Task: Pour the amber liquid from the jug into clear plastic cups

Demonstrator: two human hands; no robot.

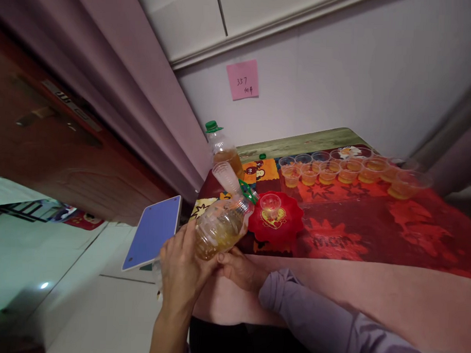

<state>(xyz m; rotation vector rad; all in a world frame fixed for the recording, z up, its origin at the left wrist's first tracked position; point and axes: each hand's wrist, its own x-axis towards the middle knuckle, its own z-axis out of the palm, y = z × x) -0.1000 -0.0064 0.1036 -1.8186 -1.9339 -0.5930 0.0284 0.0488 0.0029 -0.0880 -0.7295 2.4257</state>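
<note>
My left hand (182, 259) is wrapped round the base end of a large clear plastic bottle (218, 230). From below, my right hand (242, 270) grips the bottle's side, its fingers partly hidden beneath it. The bottle lies tilted, yellowish liquid inside, its green-ringed neck pointing toward a clear plastic cup (270, 203). That cup stands on a red scalloped plate (293, 227). Whether liquid is flowing from the mouth, I cannot tell. Just behind the bottle's neck is a stack of clear cups (224, 175), leaning.
A second bottle (225, 153) with a green cap stands at the back left. Several cups of yellow liquid (329, 172) line the table's (372, 238) far side. A loose green cap (262, 156) lies near them. A blue stool (154, 230) stands left.
</note>
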